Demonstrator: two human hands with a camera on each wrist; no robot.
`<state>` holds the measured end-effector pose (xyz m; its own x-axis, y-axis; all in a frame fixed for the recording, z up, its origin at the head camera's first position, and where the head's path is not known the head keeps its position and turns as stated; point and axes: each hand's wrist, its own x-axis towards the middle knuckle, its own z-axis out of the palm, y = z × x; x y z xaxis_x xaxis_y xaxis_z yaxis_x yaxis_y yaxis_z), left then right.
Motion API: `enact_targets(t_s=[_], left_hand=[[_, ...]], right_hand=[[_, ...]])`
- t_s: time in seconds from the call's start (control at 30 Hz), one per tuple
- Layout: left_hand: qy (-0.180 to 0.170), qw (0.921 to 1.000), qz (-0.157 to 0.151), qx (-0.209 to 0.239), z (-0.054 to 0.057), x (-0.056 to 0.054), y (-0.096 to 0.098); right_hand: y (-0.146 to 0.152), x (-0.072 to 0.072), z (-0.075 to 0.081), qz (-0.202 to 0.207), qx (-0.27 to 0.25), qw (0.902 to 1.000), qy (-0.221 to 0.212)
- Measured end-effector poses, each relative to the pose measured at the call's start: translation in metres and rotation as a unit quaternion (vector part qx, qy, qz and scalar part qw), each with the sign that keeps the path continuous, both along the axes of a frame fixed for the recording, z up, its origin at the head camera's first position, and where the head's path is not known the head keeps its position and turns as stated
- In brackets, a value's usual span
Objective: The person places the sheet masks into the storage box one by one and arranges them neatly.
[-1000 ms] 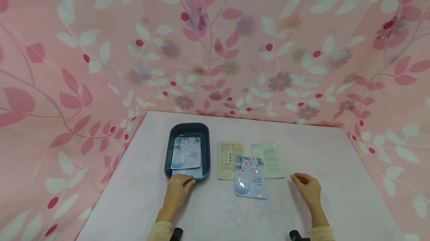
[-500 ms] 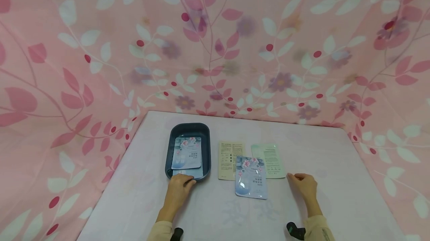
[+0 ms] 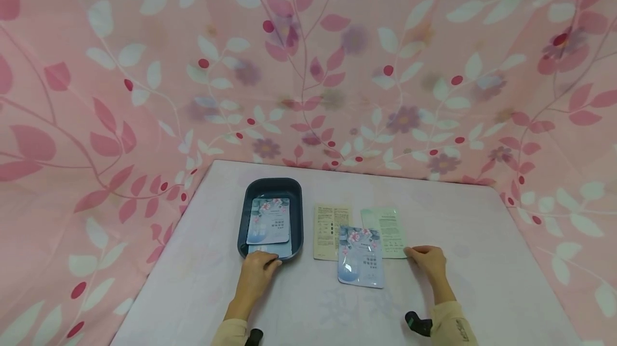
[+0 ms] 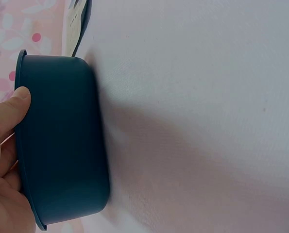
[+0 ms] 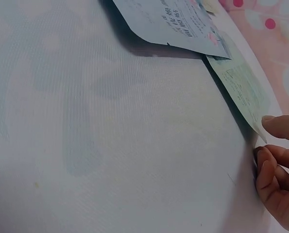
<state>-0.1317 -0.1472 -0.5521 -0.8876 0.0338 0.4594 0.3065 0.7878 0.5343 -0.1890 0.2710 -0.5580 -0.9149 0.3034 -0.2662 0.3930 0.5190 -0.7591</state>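
Note:
My left hand (image 3: 256,275) grips the near rim of a dark teal tray (image 4: 61,141), thumb on its outer wall and fingers over the rim. Inside the tray lie a floral blue sachet (image 3: 268,221) and another light blue sachet (image 3: 284,249) partly beneath it. My right hand (image 3: 429,261) is at the near right corner of a pale green sachet (image 5: 239,85). Its thumb is above the corner and its curled fingers are at and below it, with a gap between thumb and forefinger. Another floral blue sachet (image 3: 360,260) overlaps the green one's left side.
A cream printed sachet (image 3: 328,231) lies left of the green one, its lower right corner under the floral sachet. All rest on a white-covered table (image 3: 477,228). Pink floral cloth (image 3: 308,67) hangs behind and at both sides.
My right hand has moved left across the table, from beside the green sachet to its corner. My left hand stays on the tray's rim, and the sachets lie as before.

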Motion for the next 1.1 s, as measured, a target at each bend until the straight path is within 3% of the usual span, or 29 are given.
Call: enact_targets(t_s=[0.57, 0.87, 1.1], left_hand=[[0.0, 1.0, -0.001, -0.002, -0.0002, 0.0011, 0.0007], [-0.004, 1.0, 0.001, -0.001, 0.0004, 0.0013, 0.0003], [-0.008, 1.0, -0.001, -0.003, -0.0009, 0.0006, -0.0001]], right_hand=[[-0.0023, -0.0047, 0.0026, 0.005, -0.073, 0.9964, -0.044], [-0.0019, -0.0039, -0.0028, 0.008, -0.168, 0.9851, -0.035], [-0.0011, -0.0042, -0.0045, 0.016, -0.237, 0.9713, 0.001]])
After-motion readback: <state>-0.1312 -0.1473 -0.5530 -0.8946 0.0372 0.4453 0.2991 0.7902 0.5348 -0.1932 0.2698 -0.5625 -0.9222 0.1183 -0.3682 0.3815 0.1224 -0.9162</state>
